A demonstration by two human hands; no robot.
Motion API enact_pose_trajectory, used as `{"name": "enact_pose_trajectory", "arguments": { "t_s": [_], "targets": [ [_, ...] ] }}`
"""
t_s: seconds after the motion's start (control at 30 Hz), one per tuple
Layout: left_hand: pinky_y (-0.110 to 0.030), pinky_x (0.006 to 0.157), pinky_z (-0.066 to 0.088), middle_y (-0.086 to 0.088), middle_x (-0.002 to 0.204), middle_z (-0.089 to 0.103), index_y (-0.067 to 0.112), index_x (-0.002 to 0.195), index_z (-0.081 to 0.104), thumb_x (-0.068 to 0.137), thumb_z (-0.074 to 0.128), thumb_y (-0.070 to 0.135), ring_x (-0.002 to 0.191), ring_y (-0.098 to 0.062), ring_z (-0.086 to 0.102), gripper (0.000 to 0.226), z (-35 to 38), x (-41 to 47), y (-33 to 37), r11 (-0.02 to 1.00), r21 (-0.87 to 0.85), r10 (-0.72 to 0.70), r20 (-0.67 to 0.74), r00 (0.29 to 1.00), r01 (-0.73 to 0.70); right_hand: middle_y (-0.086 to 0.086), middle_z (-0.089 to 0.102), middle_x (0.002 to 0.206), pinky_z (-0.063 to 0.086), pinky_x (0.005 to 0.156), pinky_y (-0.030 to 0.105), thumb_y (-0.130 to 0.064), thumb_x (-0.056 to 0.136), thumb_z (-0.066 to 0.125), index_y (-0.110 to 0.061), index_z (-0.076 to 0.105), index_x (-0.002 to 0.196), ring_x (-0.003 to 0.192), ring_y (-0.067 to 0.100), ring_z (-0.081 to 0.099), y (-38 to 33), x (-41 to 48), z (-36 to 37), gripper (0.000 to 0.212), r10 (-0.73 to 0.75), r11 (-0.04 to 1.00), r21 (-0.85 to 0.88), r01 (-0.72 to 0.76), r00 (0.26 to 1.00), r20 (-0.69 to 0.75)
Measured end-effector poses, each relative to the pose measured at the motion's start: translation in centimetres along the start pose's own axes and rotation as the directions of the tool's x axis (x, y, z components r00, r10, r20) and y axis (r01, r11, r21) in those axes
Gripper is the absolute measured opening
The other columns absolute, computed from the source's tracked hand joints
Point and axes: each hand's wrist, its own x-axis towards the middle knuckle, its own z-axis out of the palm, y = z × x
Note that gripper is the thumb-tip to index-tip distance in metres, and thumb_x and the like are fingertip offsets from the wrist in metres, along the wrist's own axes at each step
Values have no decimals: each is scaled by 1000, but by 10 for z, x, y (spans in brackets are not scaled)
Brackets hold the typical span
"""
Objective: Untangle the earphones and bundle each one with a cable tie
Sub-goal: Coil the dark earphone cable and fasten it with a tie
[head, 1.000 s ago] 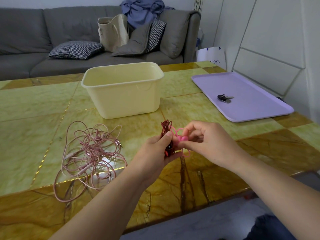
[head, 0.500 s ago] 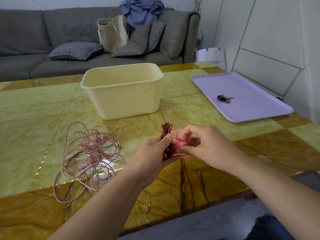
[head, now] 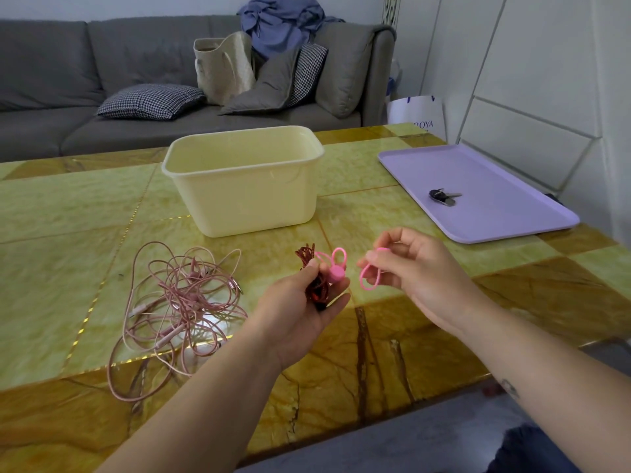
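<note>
My left hand (head: 300, 302) grips a folded bundle of dark red earphone cable (head: 312, 268) above the table, with a pink cable tie (head: 336, 268) pressed against it under the thumb. My right hand (head: 415, 271) is a short way to the right and pinches a second pink cable tie (head: 368, 276), whose loop hangs from the fingers. A tangled heap of pink earphones (head: 177, 305) lies on the table to the left of both hands.
A cream plastic tub (head: 246, 186) stands behind the hands. On a lilac tray (head: 505, 206) at the right lies a set of keys (head: 444, 197). The green and amber table ends just below my forearms. A grey sofa stands beyond.
My right hand has drawn away to the right from the red bundle, taking one pink tie with it. The left hand keeps the bundle and the other tie.
</note>
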Motion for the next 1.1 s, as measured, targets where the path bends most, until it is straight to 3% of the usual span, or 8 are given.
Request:
{"name": "enact_pose_trajectory", "arguments": {
  "t_s": [0.1, 0.2, 0.4, 0.57, 0.77, 0.87, 0.93, 1.1],
  "targets": [
    [-36, 88, 51, -5, 79, 64, 11, 75, 57, 100, 41, 22, 80, -15, 64, 32, 1, -1, -1, 995, 67, 68, 18, 997, -69, 5, 56, 67, 46, 50, 22, 1, 92, 45, -7, 57, 99, 55, 12, 53, 3, 3, 1, 16, 314, 891, 324, -319, 947, 69],
    [-37, 93, 50, -6, 83, 65, 10, 78, 60, 99, 42, 23, 86, -15, 62, 31, 5, -4, -4, 973, 172, 146, 51, 988, -152, -4, 37, 56, 33, 47, 21, -15, 88, 55, -12, 67, 95, 48, 8, 35, 9, 2, 7, 15, 398, 864, 255, -435, 898, 185],
    [-35, 93, 50, -7, 89, 69, 10, 74, 63, 100, 41, 22, 92, -18, 65, 36, 6, -9, -4, 957, 244, 133, 103, 986, -155, -11, 57, 58, 30, 50, 20, -26, 84, 67, -17, 73, 88, 46, 4, 35, 12, 2, 12, 11, 213, 977, -48, -209, 973, 90],
    [-37, 95, 50, -13, 106, 67, 8, 75, 61, 99, 42, 23, 111, -24, 61, 34, 6, -9, -5, 952, 276, 116, 78, 990, -134, 0, 64, 75, 34, 52, 20, -23, 82, 69, -16, 73, 79, 54, 8, 39, 12, 11, -1, 9, 130, 982, -144, -123, 991, 41],
    [-36, 93, 50, -8, 108, 70, 12, 77, 59, 101, 39, 26, 108, -20, 62, 34, 1, -9, 3, 937, 319, 145, 25, 989, -146, -4, 66, 72, 34, 59, 7, -40, 87, 65, -12, 73, 70, 71, 11, 57, 27, 41, -55, 34, -124, 784, -610, -120, 932, -342],
    [-36, 93, 50, -1, 83, 72, 13, 74, 57, 101, 39, 26, 95, -17, 65, 34, 0, -9, 4, 936, 328, 133, 6, 991, -127, 3, 68, 94, 38, 70, 23, -33, 85, 67, -9, 68, 95, 91, 22, 61, 44, 50, -68, 27, -37, 658, -717, -228, 942, -333],
    [-38, 94, 48, 3, 69, 66, 14, 77, 55, 100, 40, 25, 84, -15, 65, 30, 1, -8, 5, 939, 323, 121, 3, 993, -115, 7, 62, 112, 36, 77, 25, -25, 84, 67, -9, 55, 123, 104, 25, 58, 47, 53, -69, 44, 5, 606, -747, -273, 941, -339],
    [-36, 94, 45, 4, 64, 58, 15, 80, 53, 100, 40, 25, 79, -14, 62, 26, -1, -7, 7, 956, 279, 90, 26, 996, -93, 3, 57, 90, 49, 95, 43, -17, 89, 50, -26, 27, 144, 85, 20, 68, 25, 51, -58, 60, 23, 868, -455, -198, 932, -361]
  ]
}}
